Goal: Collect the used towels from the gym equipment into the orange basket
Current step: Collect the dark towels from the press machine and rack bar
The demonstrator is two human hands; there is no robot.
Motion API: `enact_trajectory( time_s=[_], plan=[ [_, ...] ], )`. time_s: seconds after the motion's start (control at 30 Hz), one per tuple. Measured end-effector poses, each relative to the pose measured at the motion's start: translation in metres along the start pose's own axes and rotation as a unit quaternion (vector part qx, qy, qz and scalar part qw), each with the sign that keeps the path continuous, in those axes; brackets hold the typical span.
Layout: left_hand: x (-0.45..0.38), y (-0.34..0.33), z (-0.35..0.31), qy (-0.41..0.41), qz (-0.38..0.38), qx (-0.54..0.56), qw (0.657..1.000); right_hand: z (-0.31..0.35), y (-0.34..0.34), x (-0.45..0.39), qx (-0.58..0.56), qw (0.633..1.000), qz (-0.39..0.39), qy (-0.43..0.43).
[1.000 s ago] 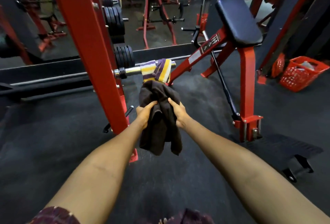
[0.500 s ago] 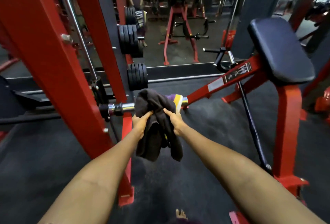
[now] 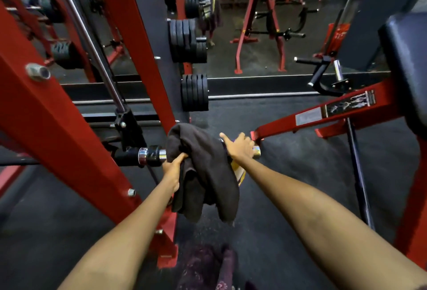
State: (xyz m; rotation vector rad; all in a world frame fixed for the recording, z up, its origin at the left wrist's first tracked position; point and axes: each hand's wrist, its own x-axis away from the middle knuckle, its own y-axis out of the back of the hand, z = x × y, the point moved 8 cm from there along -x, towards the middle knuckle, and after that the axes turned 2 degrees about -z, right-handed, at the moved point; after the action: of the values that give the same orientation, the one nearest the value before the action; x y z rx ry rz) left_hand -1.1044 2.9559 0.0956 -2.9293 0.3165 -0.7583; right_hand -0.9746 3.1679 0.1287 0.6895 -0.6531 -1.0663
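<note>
The left hand (image 3: pixel 173 169) grips a bunched dark brown cloth towel (image 3: pixel 205 172), which hangs down; the right hand (image 3: pixel 239 147) curls over a purple-and-yellow striped towel (image 3: pixel 239 170) on the chrome bar end (image 3: pixel 256 152); that towel is mostly hidden behind the dark one.

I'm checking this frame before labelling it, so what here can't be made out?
- Striped towel on the chrome bar: mostly hidden by the dark towel and the right hand; only a purple and yellow edge shows.
- Right hand's fingertips: over the bar's far side, so its grip is unclear.
- Orange basket: outside the head view.
- Padded seat: cut by the right edge.
- Left hand grips the dark towel.
</note>
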Motion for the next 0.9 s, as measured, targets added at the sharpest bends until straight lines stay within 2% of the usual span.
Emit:
enact_trajectory(
  time_s=[0.07, 0.23, 0.33, 0.47, 0.57, 0.63, 0.77, 0.83, 0.9],
  plan=[
    [-0.003, 0.006, -0.003, -0.005, -0.014, -0.009, 1.0, 0.004, -0.012, -0.003, 0.085, 0.995, 0.051, -0.02],
    [-0.006, 0.015, -0.005, -0.022, -0.034, -0.046, 0.998, 0.021, -0.031, -0.006, 0.163, 0.982, 0.081, -0.053],
    [-0.01, 0.018, -0.001, -0.015, -0.039, -0.06, 0.997, 0.025, -0.034, -0.011, 0.16, 0.98, 0.102, -0.064],
    [-0.016, 0.015, 0.002, -0.025, -0.03, -0.087, 0.995, 0.029, -0.035, -0.014, 0.116, 0.988, 0.1, -0.035],
    [-0.017, 0.013, 0.004, -0.027, -0.031, -0.09, 0.995, 0.032, -0.035, -0.006, 0.029, 0.998, 0.059, 0.011],
    [-0.018, 0.012, 0.005, -0.029, -0.037, -0.091, 0.995, 0.031, -0.034, -0.003, -0.077, 0.996, 0.046, 0.022],
    [-0.017, 0.01, 0.005, -0.032, -0.05, -0.081, 0.995, 0.003, -0.029, -0.005, -0.274, 0.956, -0.004, -0.102],
    [-0.015, 0.01, 0.004, -0.033, -0.056, -0.087, 0.994, -0.008, -0.03, 0.001, -0.347, 0.922, -0.017, -0.172],
    [-0.014, 0.01, 0.004, -0.029, -0.059, -0.091, 0.994, -0.008, -0.03, 0.012, -0.413, 0.887, -0.035, -0.205]
  ],
)
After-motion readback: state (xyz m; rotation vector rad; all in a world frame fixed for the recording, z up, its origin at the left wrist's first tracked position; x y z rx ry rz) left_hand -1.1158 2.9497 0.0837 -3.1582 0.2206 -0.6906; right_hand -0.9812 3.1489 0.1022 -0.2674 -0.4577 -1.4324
